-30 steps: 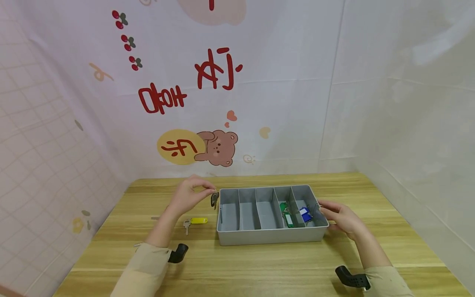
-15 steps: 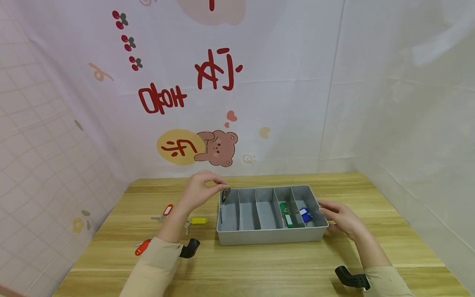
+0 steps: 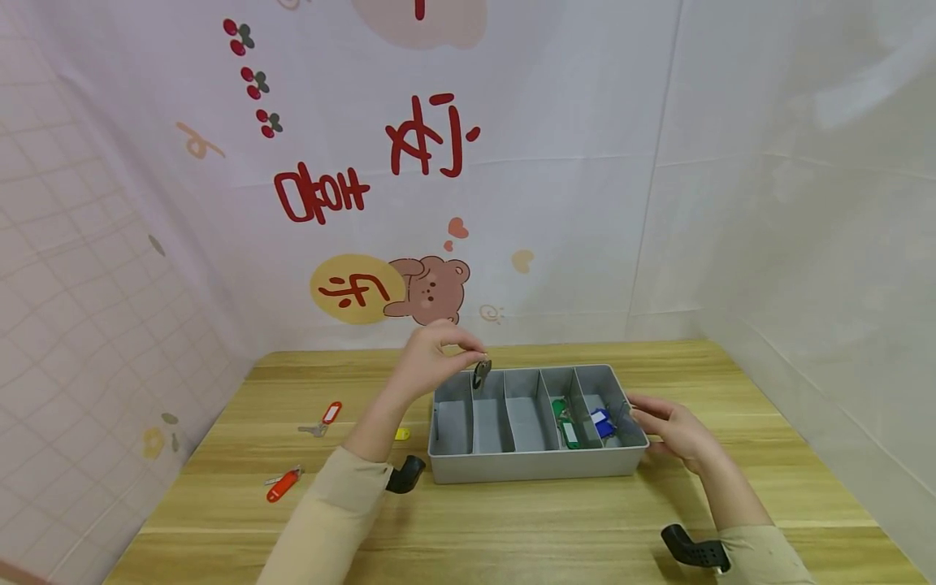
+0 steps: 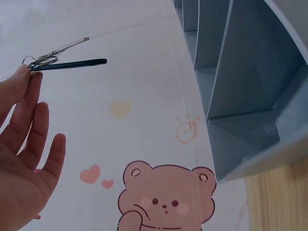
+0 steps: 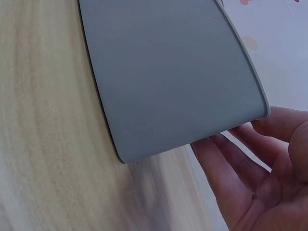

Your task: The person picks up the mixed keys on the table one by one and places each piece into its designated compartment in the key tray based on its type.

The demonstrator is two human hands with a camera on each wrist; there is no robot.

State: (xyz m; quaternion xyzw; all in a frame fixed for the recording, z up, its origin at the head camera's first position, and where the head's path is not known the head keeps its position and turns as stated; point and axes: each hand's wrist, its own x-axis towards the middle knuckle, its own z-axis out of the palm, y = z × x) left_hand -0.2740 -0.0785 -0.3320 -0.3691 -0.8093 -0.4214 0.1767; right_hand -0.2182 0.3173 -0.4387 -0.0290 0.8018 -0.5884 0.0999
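Note:
My left hand [image 3: 439, 353] pinches a metal ring between thumb and fingertips, above the second compartment from the left of a grey divided tray [image 3: 537, 469]. From the ring hang a key [image 4: 72, 44] and a dark key tag [image 4: 79, 63]; the other fingers are loosely bent. At the tray's right end, my right hand [image 3: 676, 426] holds the end wall, thumb at the rim and fingers against the outside [image 5: 240, 154]. Keys with green tags [image 3: 569, 433] lie in the fourth compartment, and blue-tagged keys [image 3: 602, 422] in the rightmost one.
On the wooden table left of the tray lie two keys with red tags [image 3: 332, 413]. A yellow tag [image 3: 401, 434] shows beside my left forearm, which hides its key. Behind the table hangs a printed white cloth [image 3: 570, 203].
My left hand has carried the dark-tagged key rightward, from beside the tray's left end to over its second compartment. The red-tagged keys have come into view behind the arm. My right hand has stayed put.

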